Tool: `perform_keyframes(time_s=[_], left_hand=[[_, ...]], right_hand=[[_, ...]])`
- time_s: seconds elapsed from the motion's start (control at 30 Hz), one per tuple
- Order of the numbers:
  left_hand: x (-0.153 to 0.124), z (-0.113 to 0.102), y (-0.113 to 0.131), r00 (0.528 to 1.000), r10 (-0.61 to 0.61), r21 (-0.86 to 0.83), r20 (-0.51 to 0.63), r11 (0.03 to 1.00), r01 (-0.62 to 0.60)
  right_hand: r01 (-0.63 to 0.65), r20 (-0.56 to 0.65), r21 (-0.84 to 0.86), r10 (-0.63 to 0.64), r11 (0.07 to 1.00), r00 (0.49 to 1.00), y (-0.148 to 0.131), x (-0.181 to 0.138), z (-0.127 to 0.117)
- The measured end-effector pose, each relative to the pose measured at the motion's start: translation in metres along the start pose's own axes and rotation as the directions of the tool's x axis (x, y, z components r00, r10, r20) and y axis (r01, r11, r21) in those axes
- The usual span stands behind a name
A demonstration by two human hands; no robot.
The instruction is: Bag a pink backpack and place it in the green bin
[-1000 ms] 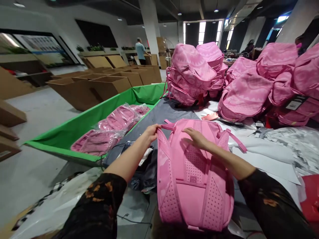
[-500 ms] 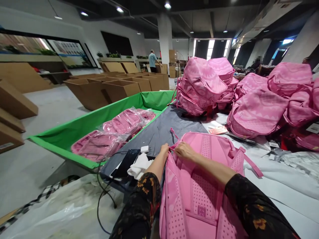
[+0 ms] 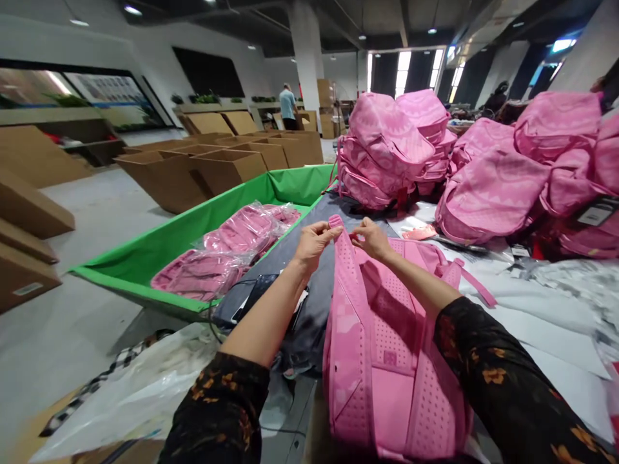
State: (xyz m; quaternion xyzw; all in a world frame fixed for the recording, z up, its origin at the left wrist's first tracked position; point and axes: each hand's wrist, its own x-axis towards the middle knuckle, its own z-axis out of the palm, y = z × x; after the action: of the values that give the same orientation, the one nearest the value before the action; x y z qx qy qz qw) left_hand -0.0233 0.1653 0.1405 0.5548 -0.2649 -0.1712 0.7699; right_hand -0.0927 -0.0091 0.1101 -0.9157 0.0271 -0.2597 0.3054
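Observation:
A pink backpack [image 3: 396,412] stands in front of me with its dotted back panel and shoulder straps facing me. My left hand [image 3: 314,241] pinches the top of its left shoulder strap [image 3: 345,258], close to a ridged pink tab [image 3: 335,222]. Just to the right, my right hand [image 3: 371,238] has its fingers closed at the upper part of the same strap; what lies between them is too small to name. On the backpack's right side a loose webbing strap [image 3: 476,287] sticks out over the table.
A green fabric bin [image 3: 130,258] at left holds several bagged pink backpacks [image 3: 236,235]. More pink backpacks [image 3: 387,148] are piled at the back right. Open cardboard boxes [image 3: 232,164] stand beyond the bin. White sheets [image 3: 541,322] cover the table's right. A person [image 3: 288,106] stands far back.
Both hands have risen and moved slightly apart, drawing the left strap upright. The ridged tab now shows at the left fingertips. The backpack's left side has turned more into view.

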Motion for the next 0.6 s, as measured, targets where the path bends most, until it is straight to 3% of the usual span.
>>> perform_keyframes(time_s=[0.07,0.2,0.3,0.4,0.47,0.53,0.6], left_hand=[[-0.003,0.012,0.001,0.996,0.08,0.048,0.037,0.996,-0.081],[0.009,0.04,-0.023,0.986,0.102,0.066,0.133,0.992,-0.112],[0.024,0.064,-0.057,0.996,0.042,0.152,0.082,0.987,-0.054],[0.027,0.084,-0.096,1.0,0.022,0.325,0.006,0.946,-0.023],[0.022,0.089,-0.116,1.0,0.024,0.462,0.011,0.886,-0.026],[0.018,0.091,-0.125,0.998,0.059,0.601,0.021,0.797,-0.06],[0.016,0.093,-0.125,0.985,0.157,0.737,0.068,0.658,-0.156]], right_hand=[[0.002,0.017,-0.06,-0.001,0.998,1.0,-0.004,-0.029,-0.012],[-0.16,0.282,0.167,0.108,0.973,0.953,-0.034,-0.127,-0.016],[-0.258,0.441,0.305,0.104,0.917,0.891,-0.075,-0.199,-0.023],[-0.332,0.544,0.314,0.118,0.889,0.831,-0.094,-0.239,-0.057],[-0.36,0.428,0.248,0.231,0.899,0.874,-0.08,-0.245,-0.091],[-0.43,0.109,0.106,0.419,0.897,0.901,-0.045,-0.238,-0.128],[-0.599,-0.206,-0.052,0.578,0.799,0.789,0.001,-0.222,-0.156]])
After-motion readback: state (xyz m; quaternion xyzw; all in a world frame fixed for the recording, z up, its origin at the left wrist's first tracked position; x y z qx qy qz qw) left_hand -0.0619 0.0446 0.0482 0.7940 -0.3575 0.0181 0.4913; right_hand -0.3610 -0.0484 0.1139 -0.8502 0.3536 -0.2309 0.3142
